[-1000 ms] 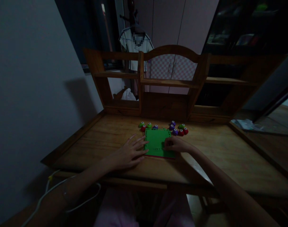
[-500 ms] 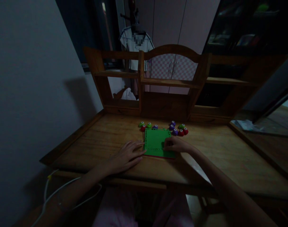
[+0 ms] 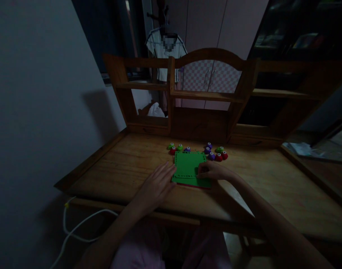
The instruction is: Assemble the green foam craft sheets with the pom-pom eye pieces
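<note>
A flat green sheet (image 3: 187, 164) with small dark holes along its edges lies on the desk, with a thin red edge showing beneath its near side. My left hand (image 3: 159, 183) is open beside it, fingers stretched out and fingertips at its left edge. Over the sheet's right side, my right hand (image 3: 211, 170) is closed with fingers curled down. Whatever is in those fingers, if anything, is hidden. Just behind the sheet sit small round pieces with single white eyes, among them a green one (image 3: 180, 148), a purple one (image 3: 211, 156) and a red one (image 3: 224, 155).
The wooden desk (image 3: 126, 164) has a shelf unit (image 3: 207, 96) along its back. White cables (image 3: 83, 220) hang at the front left. A plastic-wrapped item (image 3: 298, 148) lies beyond the desk's right edge. A shirt (image 3: 159, 52) hangs behind the shelves.
My left hand has turned more upright, its fingers pointing further forward along the sheet's left edge. My right hand stays over the sheet's right side. The whole view has shifted slightly.
</note>
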Tool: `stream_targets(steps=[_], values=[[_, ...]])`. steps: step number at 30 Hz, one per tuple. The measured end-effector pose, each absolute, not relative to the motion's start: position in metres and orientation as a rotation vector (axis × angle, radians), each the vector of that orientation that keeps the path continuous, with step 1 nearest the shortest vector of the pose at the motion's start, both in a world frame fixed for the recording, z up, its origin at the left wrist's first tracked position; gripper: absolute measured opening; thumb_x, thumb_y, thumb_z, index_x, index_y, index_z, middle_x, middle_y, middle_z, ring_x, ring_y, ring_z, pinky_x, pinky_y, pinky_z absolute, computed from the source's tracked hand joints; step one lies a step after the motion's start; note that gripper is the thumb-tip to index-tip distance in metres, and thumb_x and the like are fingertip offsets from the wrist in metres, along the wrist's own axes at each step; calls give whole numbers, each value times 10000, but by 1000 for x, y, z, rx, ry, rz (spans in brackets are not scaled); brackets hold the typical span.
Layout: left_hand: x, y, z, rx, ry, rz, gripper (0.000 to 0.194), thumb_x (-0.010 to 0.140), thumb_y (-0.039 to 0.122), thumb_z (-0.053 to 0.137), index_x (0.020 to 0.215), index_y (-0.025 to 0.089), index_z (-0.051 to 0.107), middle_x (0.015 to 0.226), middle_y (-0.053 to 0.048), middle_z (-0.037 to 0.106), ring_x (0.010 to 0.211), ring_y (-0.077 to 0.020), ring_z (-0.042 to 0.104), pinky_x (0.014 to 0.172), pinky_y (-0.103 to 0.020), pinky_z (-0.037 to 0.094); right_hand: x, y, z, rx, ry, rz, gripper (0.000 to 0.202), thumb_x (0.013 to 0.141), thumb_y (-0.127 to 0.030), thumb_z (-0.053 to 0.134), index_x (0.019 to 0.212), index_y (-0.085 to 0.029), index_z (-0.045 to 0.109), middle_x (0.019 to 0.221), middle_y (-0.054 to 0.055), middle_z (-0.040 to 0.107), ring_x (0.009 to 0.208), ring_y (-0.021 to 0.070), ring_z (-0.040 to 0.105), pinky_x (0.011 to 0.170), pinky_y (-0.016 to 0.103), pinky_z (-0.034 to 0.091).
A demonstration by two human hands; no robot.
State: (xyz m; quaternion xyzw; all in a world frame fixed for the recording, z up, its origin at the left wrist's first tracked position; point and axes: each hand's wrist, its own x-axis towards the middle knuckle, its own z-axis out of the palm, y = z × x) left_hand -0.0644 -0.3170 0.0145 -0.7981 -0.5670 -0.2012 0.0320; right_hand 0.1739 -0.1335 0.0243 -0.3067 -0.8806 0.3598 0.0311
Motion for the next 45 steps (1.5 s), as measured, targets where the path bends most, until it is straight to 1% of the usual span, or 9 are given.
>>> stream_targets(steps=[3, 6, 10, 15, 20, 27, 32, 38, 45], values=[[-37, -309, 13, -2482, -1664, -590, 470, 975, 390, 318, 1398, 193, 380, 1452, -59, 401, 1388, -190, 260, 1155, -409, 230, 173, -134, 26, -949, -2730, 1111, 376, 719, -522, 657, 810, -159, 677, 725, 28, 643, 643, 148, 545, 530, 233, 359], [-12, -306, 2, -2466, -1667, -577, 452, 976, 385, 319, 1358, 174, 435, 1444, -77, 410, 1362, -202, 320, 1148, -406, 250, 173, -134, 26, -931, -2736, 1114, 397, 723, -542, 643, 797, -153, 672, 693, 23, 629, 628, 143, 530, 524, 231, 350], [0, -306, -11, -2419, -1726, -598, 446, 979, 362, 315, 1361, 164, 433, 1437, -92, 416, 1334, -193, 372, 1121, -378, 313, 173, -133, 25, -934, -2737, 1084, 406, 722, -537, 646, 804, -140, 674, 697, 29, 626, 629, 142, 531, 535, 233, 355], [-4, -306, -11, -2448, -1738, -622, 463, 981, 372, 297, 1384, 170, 401, 1453, -91, 389, 1335, -194, 371, 1096, -378, 349, 170, -136, 25, -936, -2772, 994, 372, 737, -513, 644, 811, -150, 677, 686, 23, 618, 611, 136, 528, 517, 229, 344], [3, -304, -4, -2466, -1732, -607, 535, 959, 481, 297, 1383, 175, 409, 1438, -88, 413, 1337, -230, 365, 1086, -412, 349, 178, -136, 25, -980, -2714, 886, 336, 707, -488, 691, 807, -168, 673, 748, 45, 651, 649, 155, 560, 559, 252, 384], [12, -304, -4, -2431, -1767, -579, 570, 945, 511, 300, 1399, 178, 394, 1432, -79, 421, 1326, -274, 374, 1057, -445, 367, 214, -127, 37, -937, -2488, 1090, 423, 760, -570, 614, 907, -177, 667, 879, 62, 667, 796, 188, 602, 697, 298, 453], [12, -305, -9, -2404, -1775, -591, 557, 944, 506, 319, 1405, 200, 384, 1454, -44, 392, 1353, -267, 329, 1083, -436, 341, 205, -141, 29, -883, -2498, 1201, 418, 757, -572, 615, 875, -175, 668, 828, 45, 665, 754, 171, 592, 660, 274, 448], [10, -306, -7, -2406, -1756, -619, 545, 948, 479, 335, 1431, 226, 333, 1472, -38, 360, 1358, -248, 325, 1088, -431, 345, 195, -142, 18, -901, -2522, 1075, 419, 757, -570, 612, 767, -153, 649, 709, 34, 624, 646, 146, 546, 566, 248, 407], [7, -304, -5, -2419, -1793, -598, 547, 952, 480, 326, 1436, 225, 321, 1471, -39, 360, 1334, -227, 371, 1079, -400, 365, 197, -141, 14, -832, -2499, 1096, 381, 794, -534, 596, 795, -156, 647, 736, 34, 609, 661, 145, 539, 592, 252, 413]])
